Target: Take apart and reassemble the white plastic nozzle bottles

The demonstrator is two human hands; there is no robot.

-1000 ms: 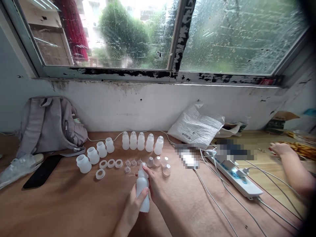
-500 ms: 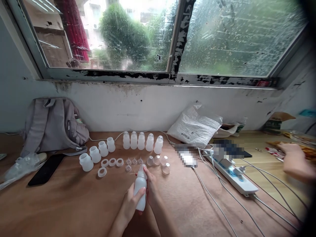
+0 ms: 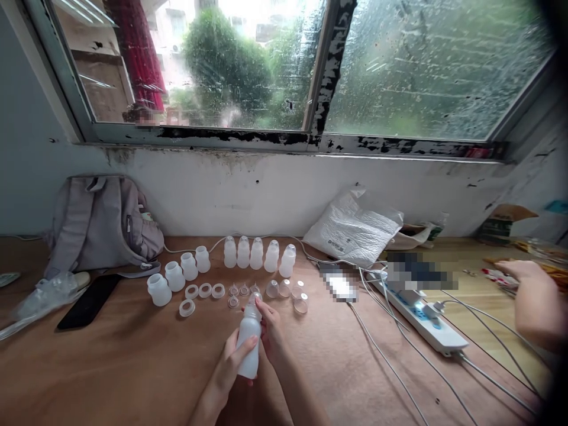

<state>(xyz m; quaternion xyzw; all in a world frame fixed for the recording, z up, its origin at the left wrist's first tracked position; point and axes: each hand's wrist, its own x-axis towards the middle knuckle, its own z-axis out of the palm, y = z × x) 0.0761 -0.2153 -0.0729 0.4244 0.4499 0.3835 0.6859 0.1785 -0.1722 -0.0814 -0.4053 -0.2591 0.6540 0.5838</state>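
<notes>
A translucent white baby bottle point(image 3: 249, 343) is tilted above the near part of the table. My left hand point(image 3: 231, 359) wraps round its body, while the fingers of my right hand point(image 3: 269, 324) grip it near the top. Just beyond lie several small silicone nipples point(image 3: 233, 302), one partly hidden behind the bottle's tip. Clear dome caps point(image 3: 300, 303) lie to their right and white screw rings point(image 3: 187, 307) to their left. Behind stand several open bottles point(image 3: 158, 290) on the left and a row of capped bottles point(image 3: 256, 254) in the middle.
On the left are a grey backpack point(image 3: 106, 225), a black phone point(image 3: 89, 303) and a plastic bag point(image 3: 47, 299). A silvery mailer point(image 3: 355, 228) leans on the wall. A power strip point(image 3: 437, 334) with trailing cables lies right. Another person's arm point(image 3: 536, 302) reaches in from the far right.
The bottle and both hands have shifted very slightly to the left against the table things, and the whole view has moved a little. Both hands keep their hold on the bottle.
</notes>
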